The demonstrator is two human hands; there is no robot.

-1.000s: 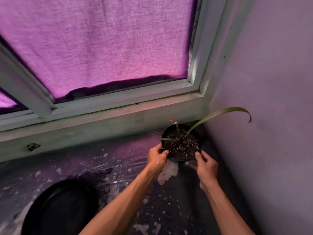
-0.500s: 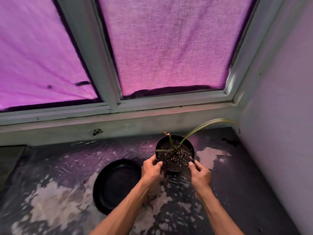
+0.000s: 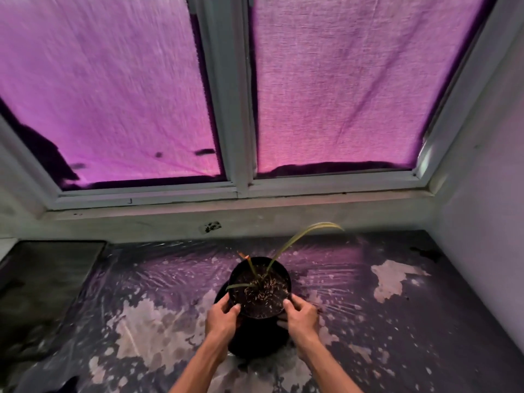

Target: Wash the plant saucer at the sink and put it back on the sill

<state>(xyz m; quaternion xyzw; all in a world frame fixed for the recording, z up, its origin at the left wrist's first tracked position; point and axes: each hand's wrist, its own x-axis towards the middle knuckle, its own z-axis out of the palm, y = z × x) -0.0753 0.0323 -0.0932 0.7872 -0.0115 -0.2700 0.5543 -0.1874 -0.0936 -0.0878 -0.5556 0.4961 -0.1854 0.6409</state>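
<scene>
While both hands clasp pot (image 3: 259, 290) rim, saucer (image 3: 255, 340) lies under it on sill (image 3: 397, 321), mostly hidden. Left hand (image 3: 222, 319) grip: fingers curled on pot's left side. Right hand (image 3: 302, 316) grip: fingers curled on right side. Long leaf (image 3: 300, 236) arcs toward window (image 3: 238, 109).

Open sill (image 3: 368, 321) flanks the pot (image 3: 259, 290) (leaf (image 3: 300, 236) arching, seemingly toward the wall (image 3: 487, 222))

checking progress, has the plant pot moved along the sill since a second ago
Yes. The plant pot, held by both hands, went left, away from the right wall and its corner, and is now over the black saucer.
</scene>
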